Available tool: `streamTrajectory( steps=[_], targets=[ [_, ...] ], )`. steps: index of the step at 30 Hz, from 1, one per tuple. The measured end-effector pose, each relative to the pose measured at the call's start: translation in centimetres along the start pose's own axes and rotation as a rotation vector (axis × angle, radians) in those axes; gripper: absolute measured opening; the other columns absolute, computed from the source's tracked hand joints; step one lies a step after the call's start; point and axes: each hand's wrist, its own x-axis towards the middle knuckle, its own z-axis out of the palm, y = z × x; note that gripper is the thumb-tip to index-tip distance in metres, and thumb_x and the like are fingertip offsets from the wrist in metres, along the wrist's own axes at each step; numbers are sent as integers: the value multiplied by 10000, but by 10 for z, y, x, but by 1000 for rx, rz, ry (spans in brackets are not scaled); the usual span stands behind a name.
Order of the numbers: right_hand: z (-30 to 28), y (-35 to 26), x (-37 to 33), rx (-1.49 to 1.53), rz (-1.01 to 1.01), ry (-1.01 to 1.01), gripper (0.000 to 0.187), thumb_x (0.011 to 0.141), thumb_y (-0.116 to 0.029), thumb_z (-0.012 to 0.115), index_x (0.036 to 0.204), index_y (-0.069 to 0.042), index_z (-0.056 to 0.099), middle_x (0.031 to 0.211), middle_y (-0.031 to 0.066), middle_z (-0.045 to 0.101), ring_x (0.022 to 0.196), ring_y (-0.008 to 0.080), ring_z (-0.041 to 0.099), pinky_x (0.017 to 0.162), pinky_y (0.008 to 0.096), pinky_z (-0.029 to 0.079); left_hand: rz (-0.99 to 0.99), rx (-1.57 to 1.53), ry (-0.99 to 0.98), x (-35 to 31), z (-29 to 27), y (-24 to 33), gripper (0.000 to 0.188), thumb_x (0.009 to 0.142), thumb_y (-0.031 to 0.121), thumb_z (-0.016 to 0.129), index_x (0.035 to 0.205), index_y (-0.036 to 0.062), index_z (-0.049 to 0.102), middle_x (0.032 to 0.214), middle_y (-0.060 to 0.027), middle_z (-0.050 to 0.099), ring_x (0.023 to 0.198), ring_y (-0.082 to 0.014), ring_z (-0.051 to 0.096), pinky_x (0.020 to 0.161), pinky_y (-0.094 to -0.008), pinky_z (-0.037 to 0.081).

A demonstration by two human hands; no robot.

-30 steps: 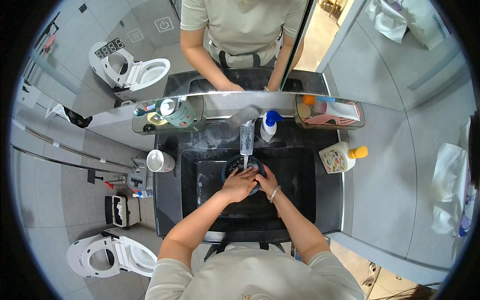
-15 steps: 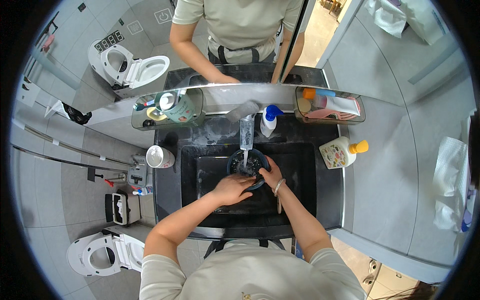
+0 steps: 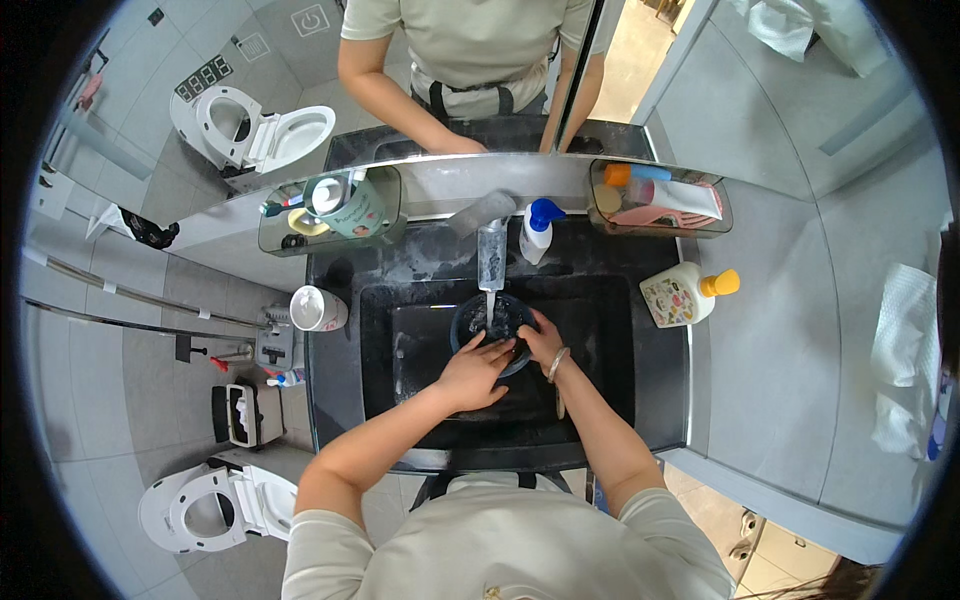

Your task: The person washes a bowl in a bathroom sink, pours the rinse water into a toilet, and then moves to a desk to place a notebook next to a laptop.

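Under the running faucet (image 3: pixel 491 255), a dark round bowl (image 3: pixel 456 318) sits in the black sink (image 3: pixel 590 390). A thin stream falls into it, and the water inside looks bubbly. My right hand (image 3: pixel 541 342), with a bracelet at the wrist, grips the bowl's right rim, thumb toward the inside. Over the near side of the bowl lies my left hand (image 3: pixel 474 376), its fingers stretched out across the rim into the bowl and its thumb apart. The fingertips of the left hand are partly lost against the dark interior.
Behind the sink stands a white pump bottle (image 3: pixel 537 232) with a blue top. A yellow-capped bottle (image 3: pixel 675 297) is on the right counter, a white cup (image 3: pixel 318 309) on the left. Two clear shelves (image 3: pixel 390 225) hold toiletries below the mirror (image 3: pixel 440 80).
My left hand has shifted slightly up and right, its fingers more spread over the bowl. My right hand keeps its hold on the rim, and water still runs.
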Motion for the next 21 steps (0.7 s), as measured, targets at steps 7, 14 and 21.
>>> streamTrajectory(
  steps=[7,14,21],
  targets=[
    [0,27,11,-202,-101,-61,541,708,-145,573,1230,-92,442,1101,94,513,935,195,520,774,287,446,-327,425,-336,13,-34,6,848,726,456,597,1307,-51,244,1379,-243,168,1286,-339,175,1060,-377,114],
    [1,-11,-2,286,18,-134,571,721,-72,549,1271,-146,412,1149,75,490,968,238,523,777,328,456,-131,-207,276,9,26,4,317,769,221,572,1009,16,545,1090,-143,512,1031,-291,476,921,-385,347],
    [4,-8,-1,381,250,-99,628,729,-53,533,1308,-194,331,1220,101,436,1089,273,453,815,464,436,-18,346,202,-13,-4,-28,134,683,199,614,772,101,593,866,-30,539,908,-189,516,954,-359,295]
  ],
)
